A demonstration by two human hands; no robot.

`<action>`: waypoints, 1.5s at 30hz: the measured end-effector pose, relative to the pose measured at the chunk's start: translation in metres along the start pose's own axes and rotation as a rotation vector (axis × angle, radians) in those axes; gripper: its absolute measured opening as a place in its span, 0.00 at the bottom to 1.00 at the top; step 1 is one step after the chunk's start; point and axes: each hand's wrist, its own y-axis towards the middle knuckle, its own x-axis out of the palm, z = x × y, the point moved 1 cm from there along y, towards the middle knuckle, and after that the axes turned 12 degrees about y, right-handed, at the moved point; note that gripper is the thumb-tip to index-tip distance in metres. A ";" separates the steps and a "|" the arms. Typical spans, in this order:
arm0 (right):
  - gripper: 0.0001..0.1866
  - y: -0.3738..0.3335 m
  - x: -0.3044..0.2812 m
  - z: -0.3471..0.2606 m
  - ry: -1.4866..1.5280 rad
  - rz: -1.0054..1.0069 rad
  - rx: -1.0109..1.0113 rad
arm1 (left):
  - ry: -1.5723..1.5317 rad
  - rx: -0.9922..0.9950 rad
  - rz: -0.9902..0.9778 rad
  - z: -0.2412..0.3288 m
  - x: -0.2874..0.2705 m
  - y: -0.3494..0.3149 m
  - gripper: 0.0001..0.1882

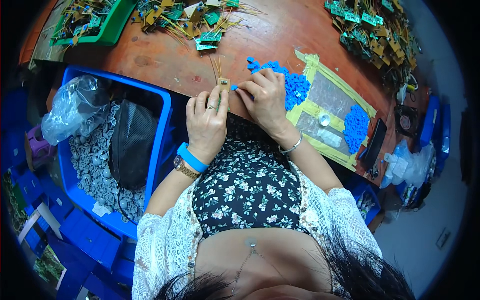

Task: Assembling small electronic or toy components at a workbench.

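At the near edge of the wooden table, my left hand [207, 120] presses its fingers onto a small tan circuit board [224, 82] with thin wires running off its far end. A green edge shows under those fingers. My right hand [264, 97] is just to the right, thumb and forefinger pinched at a small blue plastic piece [234, 87] beside the board. Right behind that hand lies a heap of similar blue pieces [295, 90].
A taped sheet [327, 92] at the right carries a second blue heap [356, 127] and a small round metal dish [324, 120]. Wired boards pile up at the back [200, 22] and far right [370, 30]. A blue bin [167, 107] of grey parts stands left.
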 end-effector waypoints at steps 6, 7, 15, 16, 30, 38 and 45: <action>0.08 0.002 0.002 -0.003 0.075 0.032 -0.001 | 0.001 -0.048 -0.034 -0.001 0.002 -0.007 0.28; 0.08 0.004 0.004 -0.003 0.073 0.032 -0.001 | -0.001 -0.048 -0.033 -0.002 0.002 -0.006 0.28; 0.07 0.017 0.010 0.000 0.248 -0.006 0.103 | 0.033 0.025 -0.064 -0.004 -0.002 -0.003 0.24; 0.07 0.020 0.013 0.000 0.247 -0.005 0.104 | 0.033 0.026 -0.064 -0.004 -0.002 -0.003 0.24; 0.09 0.035 0.016 -0.010 0.234 -0.136 0.119 | 0.054 0.018 -0.073 -0.002 -0.004 0.000 0.24; 0.06 0.030 0.014 0.002 0.287 -0.122 0.076 | -0.007 0.024 -0.061 -0.010 -0.009 0.005 0.23; 0.06 0.031 -0.003 0.030 0.151 0.142 0.104 | -0.178 -0.290 0.295 -0.155 -0.070 0.114 0.16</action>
